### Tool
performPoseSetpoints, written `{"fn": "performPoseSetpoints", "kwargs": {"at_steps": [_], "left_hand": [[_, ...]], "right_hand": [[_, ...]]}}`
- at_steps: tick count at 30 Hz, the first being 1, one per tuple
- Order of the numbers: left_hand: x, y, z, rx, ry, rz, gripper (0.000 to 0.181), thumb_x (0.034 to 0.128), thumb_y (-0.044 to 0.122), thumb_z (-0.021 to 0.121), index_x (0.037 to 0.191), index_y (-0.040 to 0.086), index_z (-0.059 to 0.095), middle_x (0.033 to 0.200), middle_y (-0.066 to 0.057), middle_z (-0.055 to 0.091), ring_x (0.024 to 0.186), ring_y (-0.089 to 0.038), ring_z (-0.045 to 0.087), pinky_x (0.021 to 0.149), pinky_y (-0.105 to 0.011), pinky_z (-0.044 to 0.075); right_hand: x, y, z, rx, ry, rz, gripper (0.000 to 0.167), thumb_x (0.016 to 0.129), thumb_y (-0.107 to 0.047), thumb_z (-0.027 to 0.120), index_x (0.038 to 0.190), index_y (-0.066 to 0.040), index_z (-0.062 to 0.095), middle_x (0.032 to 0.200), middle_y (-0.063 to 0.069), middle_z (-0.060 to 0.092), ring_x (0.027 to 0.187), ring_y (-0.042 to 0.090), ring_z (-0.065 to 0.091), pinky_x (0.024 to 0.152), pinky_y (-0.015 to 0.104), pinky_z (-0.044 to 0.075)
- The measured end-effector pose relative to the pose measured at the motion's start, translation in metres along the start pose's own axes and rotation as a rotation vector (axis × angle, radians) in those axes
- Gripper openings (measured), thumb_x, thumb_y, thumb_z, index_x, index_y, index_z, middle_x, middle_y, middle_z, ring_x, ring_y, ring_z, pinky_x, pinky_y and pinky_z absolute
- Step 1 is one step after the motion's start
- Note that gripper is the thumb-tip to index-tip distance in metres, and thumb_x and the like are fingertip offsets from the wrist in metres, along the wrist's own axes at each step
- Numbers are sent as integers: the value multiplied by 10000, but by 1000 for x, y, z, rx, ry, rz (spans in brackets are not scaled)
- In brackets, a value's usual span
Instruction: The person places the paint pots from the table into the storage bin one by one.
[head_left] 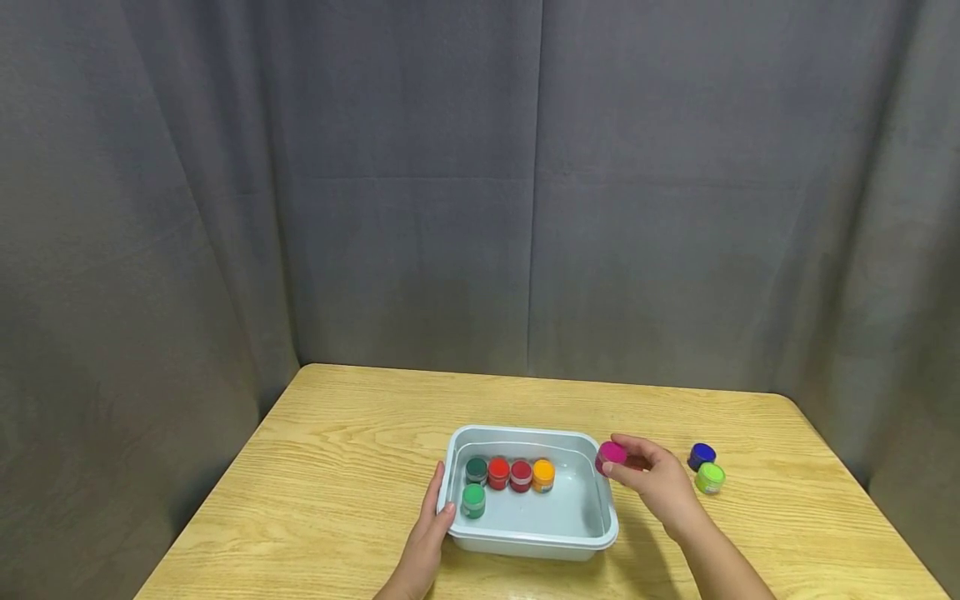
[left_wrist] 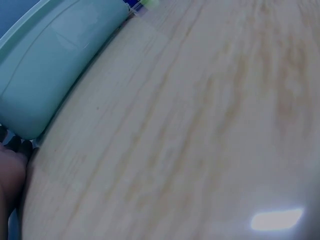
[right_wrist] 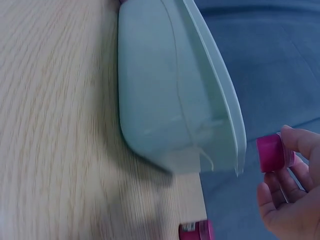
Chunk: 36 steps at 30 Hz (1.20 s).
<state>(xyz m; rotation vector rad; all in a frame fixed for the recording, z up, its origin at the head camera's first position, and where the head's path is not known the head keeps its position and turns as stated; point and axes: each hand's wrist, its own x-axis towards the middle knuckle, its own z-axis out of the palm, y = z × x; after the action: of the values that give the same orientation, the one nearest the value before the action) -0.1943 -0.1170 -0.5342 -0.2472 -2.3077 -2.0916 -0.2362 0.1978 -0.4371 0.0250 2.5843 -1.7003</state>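
My right hand [head_left: 663, 492] pinches a magenta-lidded jar [head_left: 611, 453] just above the right rim of a pale blue tray [head_left: 525, 546]. In the right wrist view the jar [right_wrist: 271, 153] sits between thumb and fingers of the hand [right_wrist: 295, 200], beside the tray wall [right_wrist: 155, 85]. My left hand [head_left: 425, 542] holds the tray's left side, thumb at the rim and fingers along the outer wall. Inside the tray, dark green [head_left: 476, 471], red [head_left: 498, 472], dark red [head_left: 521, 475] and orange [head_left: 543, 475] jars form a row; a lighter green jar [head_left: 473, 501] stands in front.
On the wooden table [head_left: 337, 500], a blue jar [head_left: 701, 456] and a lime green jar [head_left: 709, 478] stand right of my right hand. Another pinkish-red jar [right_wrist: 196, 230] shows low in the right wrist view. Grey curtains [head_left: 412, 208] hang behind and beside the table.
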Motion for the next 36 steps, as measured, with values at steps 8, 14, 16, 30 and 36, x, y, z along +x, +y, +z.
{"fn": "performPoseSetpoints", "kwargs": {"at_steps": [8, 14, 16, 30, 36], "left_hand": [[1, 0, 0, -7, 7, 14, 603, 1058, 273, 333, 1588, 129, 85, 1650, -182, 58, 1501, -457, 17, 1153, -703, 20], [1, 1, 0, -15, 6, 19, 600, 1060, 257, 324, 1586, 107, 76, 1648, -194, 50, 1500, -460, 9, 1156, -696, 12], [1, 1, 0, -16, 7, 20, 600, 1059, 254, 326, 1586, 107, 78, 1646, -199, 50, 1499, -463, 10, 1155, -697, 11], [1, 0, -1, -10, 7, 24, 606, 1058, 259, 329, 1584, 97, 77, 1643, -208, 59, 1494, -476, 18, 1140, -721, 11], [1, 0, -1, -15, 1, 32, 597, 1060, 257, 328, 1587, 117, 85, 1649, -190, 55, 1503, -449, 4, 1150, -705, 2]], "right_hand": [[2, -10, 24, 26, -47, -6, 539, 861, -166, 750, 1344, -20, 559, 1228, 143, 622, 1076, 209, 596, 847, 257, 558], [4, -16, 47, 29, -59, -17, 547, 813, -158, 799, 1304, -23, 600, 1137, 106, 665, 1039, 198, 601, 804, 289, 548], [4, -17, 54, 29, -64, -28, 539, 803, -143, 806, 1291, -23, 613, 1129, 98, 675, 1038, 200, 606, 809, 305, 561], [13, -16, 87, 76, -179, -66, 496, 760, -11, 789, 1222, 72, 628, 1072, 141, 693, 932, 160, 604, 757, 221, 538], [17, -14, 99, 97, -243, -76, 477, 745, 16, 798, 1183, 91, 627, 1029, 139, 687, 898, 152, 596, 730, 199, 531]]}}
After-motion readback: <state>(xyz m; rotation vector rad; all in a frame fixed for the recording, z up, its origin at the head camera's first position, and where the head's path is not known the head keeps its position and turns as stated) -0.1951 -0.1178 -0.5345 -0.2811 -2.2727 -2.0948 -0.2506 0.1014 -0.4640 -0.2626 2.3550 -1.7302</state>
